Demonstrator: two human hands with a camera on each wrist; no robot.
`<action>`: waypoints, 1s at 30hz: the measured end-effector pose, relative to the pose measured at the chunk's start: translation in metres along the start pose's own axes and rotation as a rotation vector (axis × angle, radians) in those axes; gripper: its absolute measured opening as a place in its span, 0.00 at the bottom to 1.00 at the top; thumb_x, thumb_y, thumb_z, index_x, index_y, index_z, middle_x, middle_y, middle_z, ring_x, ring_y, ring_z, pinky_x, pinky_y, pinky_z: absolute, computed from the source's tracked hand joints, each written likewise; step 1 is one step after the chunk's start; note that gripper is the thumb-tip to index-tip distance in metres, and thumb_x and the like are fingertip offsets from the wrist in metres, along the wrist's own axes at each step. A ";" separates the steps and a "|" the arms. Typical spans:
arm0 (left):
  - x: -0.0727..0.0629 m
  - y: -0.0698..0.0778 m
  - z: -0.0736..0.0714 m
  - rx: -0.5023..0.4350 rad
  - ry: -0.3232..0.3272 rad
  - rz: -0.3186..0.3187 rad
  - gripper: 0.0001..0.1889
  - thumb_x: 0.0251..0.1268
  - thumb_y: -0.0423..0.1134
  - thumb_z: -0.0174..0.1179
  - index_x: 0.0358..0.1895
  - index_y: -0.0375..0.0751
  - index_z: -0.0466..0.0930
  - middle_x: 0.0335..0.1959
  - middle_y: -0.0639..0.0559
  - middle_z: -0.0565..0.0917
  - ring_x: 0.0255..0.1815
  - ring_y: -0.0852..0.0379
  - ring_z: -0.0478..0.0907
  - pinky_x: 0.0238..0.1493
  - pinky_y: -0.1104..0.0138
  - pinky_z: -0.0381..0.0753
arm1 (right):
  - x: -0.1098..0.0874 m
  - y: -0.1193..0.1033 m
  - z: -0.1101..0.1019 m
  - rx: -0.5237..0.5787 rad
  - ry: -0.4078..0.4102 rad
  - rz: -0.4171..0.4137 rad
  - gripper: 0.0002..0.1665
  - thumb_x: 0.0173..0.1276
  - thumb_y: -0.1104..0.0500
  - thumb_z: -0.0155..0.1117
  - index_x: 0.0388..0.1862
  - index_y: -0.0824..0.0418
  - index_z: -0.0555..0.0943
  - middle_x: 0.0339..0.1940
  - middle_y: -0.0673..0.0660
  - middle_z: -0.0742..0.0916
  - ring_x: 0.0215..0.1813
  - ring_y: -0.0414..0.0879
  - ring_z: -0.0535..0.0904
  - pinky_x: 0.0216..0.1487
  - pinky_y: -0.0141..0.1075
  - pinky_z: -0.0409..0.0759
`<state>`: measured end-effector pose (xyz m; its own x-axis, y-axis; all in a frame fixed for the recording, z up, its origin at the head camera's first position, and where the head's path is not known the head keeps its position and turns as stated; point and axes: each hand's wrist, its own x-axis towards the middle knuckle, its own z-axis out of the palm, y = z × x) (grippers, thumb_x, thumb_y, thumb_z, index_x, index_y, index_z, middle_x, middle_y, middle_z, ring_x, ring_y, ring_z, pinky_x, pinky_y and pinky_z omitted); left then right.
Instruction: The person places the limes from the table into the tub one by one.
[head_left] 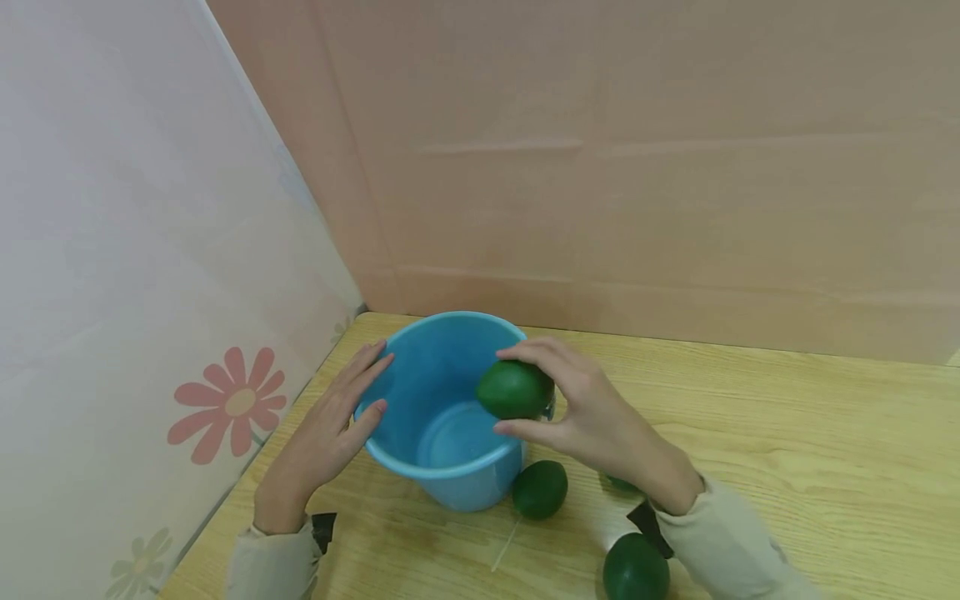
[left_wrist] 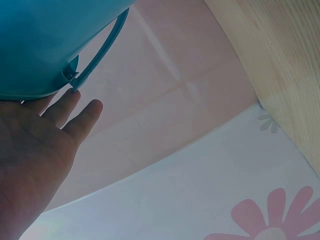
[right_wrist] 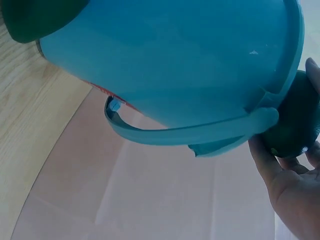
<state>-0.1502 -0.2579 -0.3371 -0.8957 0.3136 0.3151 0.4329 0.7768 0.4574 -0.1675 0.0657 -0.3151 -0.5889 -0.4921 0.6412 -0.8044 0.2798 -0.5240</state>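
Note:
A blue bucket (head_left: 465, 487) with a handle (left_wrist: 105, 47) stands upright on the table, its mouth facing up and its inner floor visible. My right hand (head_left: 581, 400) holds a smooth, dark green oval fruit (head_left: 513, 389) between thumb and fingers, over the bucket's right rim. The right wrist view shows this fruit (right_wrist: 295, 120) close beside the rim and the handle's end. At the bucket's left rim is my left hand (head_left: 330, 433), fingers and thumb extended and spread. Its fingertips (left_wrist: 70, 97) are right by the handle's hinge in the left wrist view.
A second green fruit (head_left: 540, 490) lies at the bucket's lower right, and another (head_left: 636, 568) sits nearer the front edge. Part of one more green fruit (head_left: 621, 482) shows under my right forearm. A pinkish wall (head_left: 637, 183) rises behind, and a white flowered wall (head_left: 150, 275) stands left.

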 end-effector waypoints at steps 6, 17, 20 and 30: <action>0.000 0.000 0.000 0.000 -0.001 0.002 0.30 0.73 0.38 0.52 0.77 0.45 0.59 0.81 0.48 0.54 0.81 0.39 0.48 0.67 0.33 0.65 | 0.002 0.000 0.006 0.019 -0.018 0.022 0.41 0.50 0.55 0.82 0.63 0.56 0.76 0.59 0.53 0.81 0.55 0.45 0.80 0.49 0.35 0.85; 0.001 0.000 0.001 -0.002 0.000 0.007 0.30 0.73 0.38 0.53 0.77 0.45 0.60 0.81 0.49 0.54 0.81 0.40 0.48 0.68 0.33 0.64 | 0.005 0.003 0.012 0.034 -0.049 0.053 0.39 0.52 0.53 0.81 0.63 0.55 0.77 0.61 0.53 0.80 0.58 0.47 0.80 0.52 0.37 0.85; 0.001 0.001 0.001 0.003 0.001 0.004 0.30 0.74 0.40 0.53 0.77 0.45 0.60 0.81 0.49 0.54 0.82 0.40 0.48 0.68 0.34 0.65 | 0.006 0.005 0.013 0.026 -0.055 0.047 0.39 0.52 0.52 0.81 0.63 0.56 0.77 0.61 0.53 0.80 0.58 0.47 0.80 0.52 0.37 0.85; 0.002 0.000 0.001 0.009 0.004 0.012 0.30 0.73 0.38 0.53 0.76 0.44 0.61 0.81 0.48 0.55 0.81 0.39 0.49 0.66 0.33 0.66 | 0.012 0.009 0.015 0.021 -0.107 0.091 0.38 0.54 0.52 0.80 0.63 0.56 0.77 0.62 0.53 0.79 0.56 0.45 0.81 0.52 0.36 0.85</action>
<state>-0.1517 -0.2566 -0.3371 -0.8902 0.3206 0.3236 0.4424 0.7778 0.4464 -0.1806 0.0496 -0.3202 -0.6466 -0.5507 0.5279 -0.7457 0.3102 -0.5897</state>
